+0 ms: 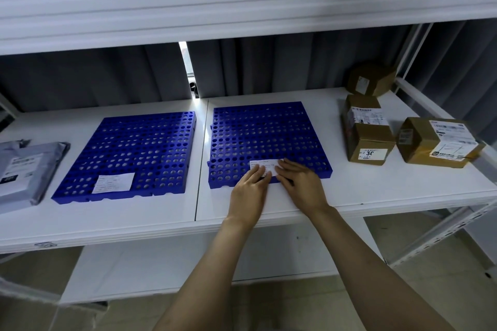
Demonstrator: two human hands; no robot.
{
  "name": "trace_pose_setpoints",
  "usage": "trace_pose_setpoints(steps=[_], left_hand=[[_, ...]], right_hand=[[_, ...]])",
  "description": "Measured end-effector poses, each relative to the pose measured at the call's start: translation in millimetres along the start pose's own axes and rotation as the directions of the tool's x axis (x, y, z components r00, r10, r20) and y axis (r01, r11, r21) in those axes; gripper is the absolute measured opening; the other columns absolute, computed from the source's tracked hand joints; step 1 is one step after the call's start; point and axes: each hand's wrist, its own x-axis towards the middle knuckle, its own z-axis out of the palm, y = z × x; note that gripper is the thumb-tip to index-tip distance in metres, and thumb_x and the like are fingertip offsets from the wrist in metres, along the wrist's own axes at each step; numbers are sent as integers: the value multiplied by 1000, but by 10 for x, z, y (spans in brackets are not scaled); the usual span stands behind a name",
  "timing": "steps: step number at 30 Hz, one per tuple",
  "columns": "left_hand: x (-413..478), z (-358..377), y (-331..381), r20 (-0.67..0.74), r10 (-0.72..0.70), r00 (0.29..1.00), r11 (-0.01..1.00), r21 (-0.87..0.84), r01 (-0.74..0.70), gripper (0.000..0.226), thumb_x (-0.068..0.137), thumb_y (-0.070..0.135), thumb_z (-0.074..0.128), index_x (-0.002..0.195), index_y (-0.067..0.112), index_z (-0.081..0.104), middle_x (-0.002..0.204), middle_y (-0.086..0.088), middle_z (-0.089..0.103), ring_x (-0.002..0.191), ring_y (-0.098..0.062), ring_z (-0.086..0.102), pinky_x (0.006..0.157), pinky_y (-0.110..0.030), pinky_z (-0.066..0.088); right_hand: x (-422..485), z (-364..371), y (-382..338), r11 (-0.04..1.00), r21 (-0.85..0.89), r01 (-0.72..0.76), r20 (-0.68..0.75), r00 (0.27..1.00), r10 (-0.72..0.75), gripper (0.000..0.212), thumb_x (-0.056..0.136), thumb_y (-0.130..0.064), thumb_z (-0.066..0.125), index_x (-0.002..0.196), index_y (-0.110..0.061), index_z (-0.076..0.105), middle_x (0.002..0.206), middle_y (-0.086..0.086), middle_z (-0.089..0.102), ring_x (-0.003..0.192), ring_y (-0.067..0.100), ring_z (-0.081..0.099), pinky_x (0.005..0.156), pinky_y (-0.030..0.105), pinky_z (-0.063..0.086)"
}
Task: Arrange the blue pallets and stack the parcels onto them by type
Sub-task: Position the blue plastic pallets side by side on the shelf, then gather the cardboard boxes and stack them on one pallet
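A white shelf board is carrying everything here, sitting under an upper shelf and in front of a grey curtain. Two blue pallets are lying flat on it side by side with a narrow gap between them: the left pallet is sitting at a slight angle, and the right pallet is lying near the middle of the board.

A grey mailer bag is lying at the far left, just beside the left pallet. Three cardboard parcels are standing to the right of the right pallet, apart from it: a tall box nearest the pallet, a wide box further right, and a back box behind them near the curtain. No parcel is resting on either pallet.

Both arms are reaching in from below. The left hand is lying palm down over the front edge of the right pallet, its fingers stretched out and pressing on a white paper slip. The right hand is lying just beside it, fingers likewise extended and touching the slip's right end. Neither hand is curling round anything; the slip is lying flat under the fingertips, near the pallet's front edge.

A second paper slip is lying on the front part of the left pallet.
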Motion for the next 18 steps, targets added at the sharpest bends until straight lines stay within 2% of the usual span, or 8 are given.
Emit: trace_pose_setpoints(steps=[4, 7, 13, 16, 18], left_hand=[[12, -12, 34, -3, -23, 1000, 1000, -15, 23, 30, 88, 7, 65, 119, 6, 67, 125, -14, 63, 121, -33, 57, 98, -39, 45], [21, -29, 54, 5, -38, 999, 999, -28, 39, 30, 93, 12, 59, 122, 6, 65, 129, -15, 61, 126, -32, 53, 103, -37, 40], [19, -52, 74, -66, 1, 998, 1000, -6, -2, 29, 87, 15, 65, 114, 6, 69, 122, -16, 65, 119, -34, 59, 100, -46, 45], [93, -94, 188, -106, 32, 994, 999, 1, -32, 33, 85, 17, 71, 116, 8, 69, 123, -12, 66, 120, -32, 58, 100, -45, 46], [184, -133, 324, -133, 73, 988, 997, -1, -74, 35, 85, 18, 72, 118, 8, 68, 123, -11, 66, 121, -30, 58, 100, -46, 48]], right_hand=[[9, -19, -8, 999, 38, -35, 15, 999, 35, 27, 90, -14, 66, 115, -6, 69, 121, 10, 67, 118, 25, 61, 100, 28, 37], [-5, -6, -13, 999, 29, -17, -3, 1000, 17, 25, 88, -11, 67, 112, -5, 70, 119, 11, 68, 116, 26, 62, 99, 31, 39], [-50, -18, -13, 999, 40, 13, -89, 996, -9, 26, 87, -11, 67, 112, -5, 71, 120, 10, 68, 117, 25, 61, 97, 38, 47], [-39, -155, 0, 998, 53, -30, -150, 988, 38, 31, 87, -11, 69, 118, -5, 67, 124, 10, 65, 121, 25, 59, 100, 41, 49], [-32, -306, 40, 996, 51, -68, -212, 974, 77, 34, 88, -12, 68, 121, -5, 65, 128, 11, 63, 123, 26, 57, 104, 40, 45]])
